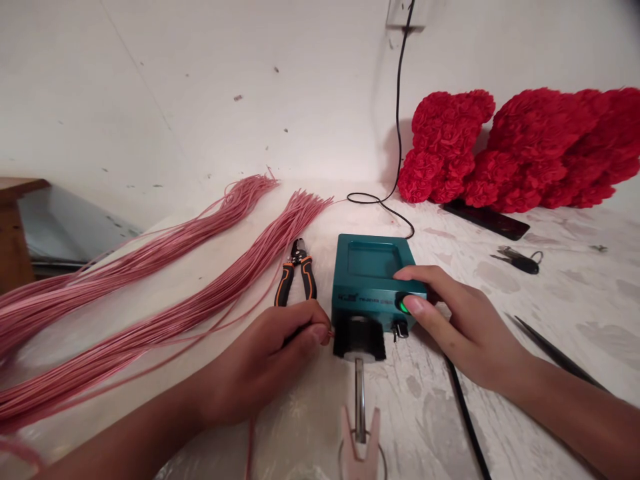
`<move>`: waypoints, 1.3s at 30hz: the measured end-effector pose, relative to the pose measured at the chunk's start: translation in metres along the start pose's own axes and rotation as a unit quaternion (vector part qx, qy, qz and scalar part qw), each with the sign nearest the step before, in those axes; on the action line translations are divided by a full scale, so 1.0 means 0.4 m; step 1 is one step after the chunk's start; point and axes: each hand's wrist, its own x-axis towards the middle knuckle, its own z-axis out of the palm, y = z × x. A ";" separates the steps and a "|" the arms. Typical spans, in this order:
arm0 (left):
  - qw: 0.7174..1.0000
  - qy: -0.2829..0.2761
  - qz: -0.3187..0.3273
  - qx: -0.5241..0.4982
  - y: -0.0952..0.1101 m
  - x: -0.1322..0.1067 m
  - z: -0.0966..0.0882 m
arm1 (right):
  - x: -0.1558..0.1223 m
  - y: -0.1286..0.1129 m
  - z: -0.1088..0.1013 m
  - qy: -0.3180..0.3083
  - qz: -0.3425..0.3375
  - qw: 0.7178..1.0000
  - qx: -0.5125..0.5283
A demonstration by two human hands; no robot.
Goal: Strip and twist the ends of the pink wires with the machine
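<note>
My left hand (pixel 265 360) is closed on a thin pink wire (pixel 327 333), whose tip reaches the black block (pixel 360 337) on the front of a teal bench unit (pixel 367 293). My right hand (pixel 450 320) lies over the unit's right corner, with the thumb against a green-lit knob (pixel 404 305). Orange-and-black pliers (pixel 297 277) lie open just beyond my left hand. Two long bundles of pink wire (pixel 150 313) fan across the table to the left. A metal rod (pixel 359 393) with a pink clip (pixel 359 447) extends toward me from the block.
Red paper-rose shapes (pixel 525 150) lean against the white wall behind a black flat remote (pixel 486 220). A black cable (pixel 397 133) descends from a wall socket (pixel 406 13). Black tweezers (pixel 555 350) and small black scissors (pixel 517 261) lie on the right.
</note>
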 end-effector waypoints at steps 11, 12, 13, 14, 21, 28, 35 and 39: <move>0.999 -0.029 0.039 -0.019 -0.005 0.003 -0.014 | -0.002 0.009 -0.001 0.007 -0.005 1.000 0.011; 0.999 -0.027 0.037 -0.017 -0.006 0.003 -0.012 | -0.002 0.011 -0.001 0.007 -0.006 1.000 0.012; 0.999 -0.024 0.031 -0.015 -0.005 0.003 -0.011 | -0.002 0.012 -0.001 0.008 -0.007 1.000 0.012; 0.999 -0.023 0.024 -0.012 -0.005 0.003 -0.010 | -0.002 0.013 -0.001 0.007 -0.009 1.000 0.011; 0.999 -0.033 0.020 -0.003 -0.002 0.005 -0.013 | 0.000 0.012 -0.001 0.021 -0.019 1.000 0.002; 0.999 -0.036 0.019 -0.027 -0.005 0.006 -0.010 | -0.003 0.012 -0.002 0.011 -0.013 1.000 0.006; 0.998 -0.023 0.008 -0.051 -0.008 0.003 -0.003 | -0.004 0.016 -0.001 0.017 -0.022 1.000 0.002; 0.998 -0.033 0.014 -0.051 0.000 0.001 -0.004 | -0.004 0.017 0.000 0.011 -0.020 1.000 0.011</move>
